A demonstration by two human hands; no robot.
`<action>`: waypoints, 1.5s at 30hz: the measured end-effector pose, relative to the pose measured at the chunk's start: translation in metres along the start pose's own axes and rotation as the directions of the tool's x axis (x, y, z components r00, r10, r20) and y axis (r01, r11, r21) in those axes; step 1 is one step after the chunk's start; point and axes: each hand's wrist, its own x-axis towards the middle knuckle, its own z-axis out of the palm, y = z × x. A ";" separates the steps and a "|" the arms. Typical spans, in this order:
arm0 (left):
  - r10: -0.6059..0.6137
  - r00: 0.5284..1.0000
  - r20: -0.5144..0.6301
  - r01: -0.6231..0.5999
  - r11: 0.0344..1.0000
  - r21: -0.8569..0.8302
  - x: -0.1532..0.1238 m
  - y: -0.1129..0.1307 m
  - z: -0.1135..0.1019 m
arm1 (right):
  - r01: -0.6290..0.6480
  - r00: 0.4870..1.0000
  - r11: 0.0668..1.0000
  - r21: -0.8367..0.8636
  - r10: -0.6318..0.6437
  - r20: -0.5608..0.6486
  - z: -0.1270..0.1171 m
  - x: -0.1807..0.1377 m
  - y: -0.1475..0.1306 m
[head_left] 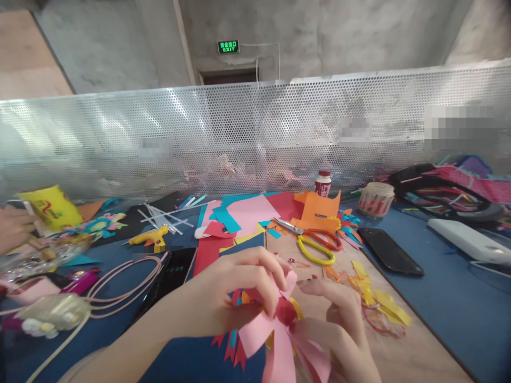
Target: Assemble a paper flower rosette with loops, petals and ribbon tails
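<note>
Between my hands is a paper rosette (275, 340) with broad pink strips spreading from a red centre and yellow paper showing behind it. My left hand (247, 287) is closed on its upper left, fingers curled over a pink strip. From the right, my right hand (339, 319) holds it, the thumb by the red centre and the index finger bent above. Red and blue notched paper tails (233, 348) show below my left hand. Scissors (315, 244) with yellow and red-orange handles lie just beyond on a brown board (403, 351).
Coloured paper sheets (255, 213) cover the back middle. A yellow glue gun (149, 238) and clear glue sticks (165, 218) lie left. Phones (391, 250) lie on both sides. A glass jar (376, 200) and bottle (323, 183) stand near the perforated metal screen (255, 133). Another person's hand (14, 229) is far left.
</note>
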 end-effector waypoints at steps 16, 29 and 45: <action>-0.024 0.999 0.044 0.026 0.999 -0.048 0.000 -0.007 0.001 | 0.021 0.999 1.000 -0.018 -0.022 -0.033 0.004 -0.001 0.001; -0.009 0.999 0.040 0.011 0.999 -0.043 0.000 -0.005 0.001 | -0.127 0.988 0.992 -0.003 0.126 -0.088 0.007 -0.010 0.002; -0.025 0.998 0.062 0.028 0.998 -0.054 -0.001 -0.008 0.006 | -0.084 0.992 0.996 -0.019 0.082 -0.096 0.006 -0.004 -0.006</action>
